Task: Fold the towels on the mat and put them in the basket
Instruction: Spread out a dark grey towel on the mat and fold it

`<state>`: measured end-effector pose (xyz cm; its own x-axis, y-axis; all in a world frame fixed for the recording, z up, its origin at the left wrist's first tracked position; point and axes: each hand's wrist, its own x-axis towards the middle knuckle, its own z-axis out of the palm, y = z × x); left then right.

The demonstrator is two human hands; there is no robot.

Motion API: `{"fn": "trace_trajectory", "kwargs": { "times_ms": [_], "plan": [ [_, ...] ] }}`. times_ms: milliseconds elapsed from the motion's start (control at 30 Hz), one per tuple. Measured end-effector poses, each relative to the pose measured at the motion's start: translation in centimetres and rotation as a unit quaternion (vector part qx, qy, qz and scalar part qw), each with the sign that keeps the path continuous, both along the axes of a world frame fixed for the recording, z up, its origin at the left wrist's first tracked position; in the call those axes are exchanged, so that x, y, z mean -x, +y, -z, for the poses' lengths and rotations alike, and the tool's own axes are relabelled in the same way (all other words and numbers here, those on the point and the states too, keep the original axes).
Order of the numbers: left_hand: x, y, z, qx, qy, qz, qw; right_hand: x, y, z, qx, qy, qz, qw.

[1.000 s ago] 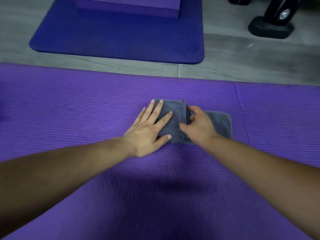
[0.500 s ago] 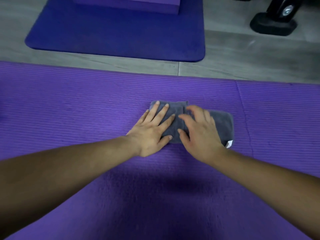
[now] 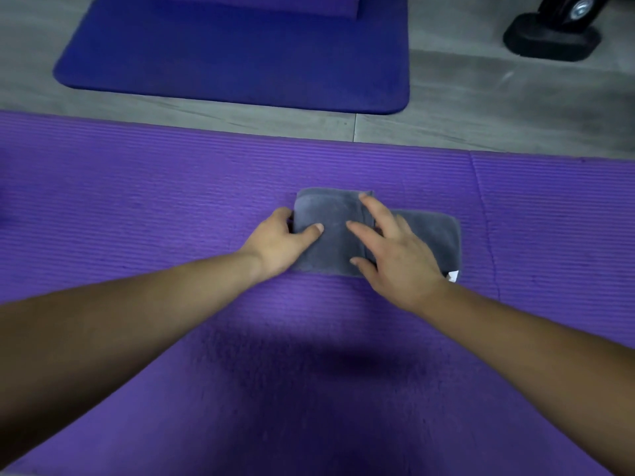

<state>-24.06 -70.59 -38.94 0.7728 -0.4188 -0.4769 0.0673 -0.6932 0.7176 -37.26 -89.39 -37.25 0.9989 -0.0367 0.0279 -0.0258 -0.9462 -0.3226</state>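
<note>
A grey towel [image 3: 330, 214] lies folded into a small block on the purple mat [image 3: 137, 207], with a single layer sticking out to the right and a white tag at its near right corner. My left hand [image 3: 278, 245] grips the towel's left edge, thumb on top and fingers curled under the edge. My right hand [image 3: 395, 255] rests flat on the towel's right half with its fingers spread. No basket is in view.
A dark blue mat [image 3: 240, 63] lies on the grey floor beyond the purple one, with a purple block [image 3: 275, 3] on it at the top edge. A black equipment foot [image 3: 553, 39] stands at the top right.
My left hand slid off the top of the towel to its left edge and closed on it. My right hand went from pinching the fold to lying flat with spread fingers.
</note>
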Motion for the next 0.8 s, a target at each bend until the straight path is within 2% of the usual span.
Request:
{"fn": "trace_trajectory", "kwargs": {
  "times_ms": [100, 167, 300, 400, 467, 533, 567, 633, 800],
  "plan": [
    [0.0, -0.1, -0.8, -0.005, 0.010, -0.009, 1.000, -0.2, 0.2, -0.1, 0.104, -0.024, -0.048, 0.993],
    [-0.1, -0.2, -1.0, -0.003, 0.015, -0.016, 1.000, -0.3, 0.4, 0.1, 0.112, -0.017, -0.051, 0.992],
    [0.5, -0.4, -1.7, 0.039, 0.039, -0.055, 0.997, -0.1, 0.8, 0.1, -0.029, 0.037, 0.001, 0.999],
    [1.6, -1.2, -3.2, 0.086, 0.037, -0.089, 0.992, 0.0, 0.4, -0.5, -0.174, 0.067, 0.059, 0.981],
    [2.7, -2.0, -4.5, 0.131, 0.038, -0.109, 0.985, -0.1, 0.0, -1.2, -0.331, 0.079, 0.138, 0.930],
    [3.9, -3.1, -6.0, 0.187, 0.040, -0.114, 0.975, -0.5, -0.6, -1.7, -0.510, 0.064, 0.223, 0.828],
    [4.6, -3.6, -6.7, 0.211, 0.039, -0.106, 0.971, -0.6, -1.2, -1.8, -0.566, 0.058, 0.248, 0.784],
    [5.8, -4.8, -8.1, 0.238, 0.031, -0.073, 0.968, -0.3, -2.3, -2.3, -0.616, 0.065, 0.263, 0.740],
    [8.6, -8.3, -9.5, 0.222, 0.000, 0.067, 0.973, 2.3, -5.1, -3.9, -0.661, 0.104, 0.310, 0.676]
  ]
}}
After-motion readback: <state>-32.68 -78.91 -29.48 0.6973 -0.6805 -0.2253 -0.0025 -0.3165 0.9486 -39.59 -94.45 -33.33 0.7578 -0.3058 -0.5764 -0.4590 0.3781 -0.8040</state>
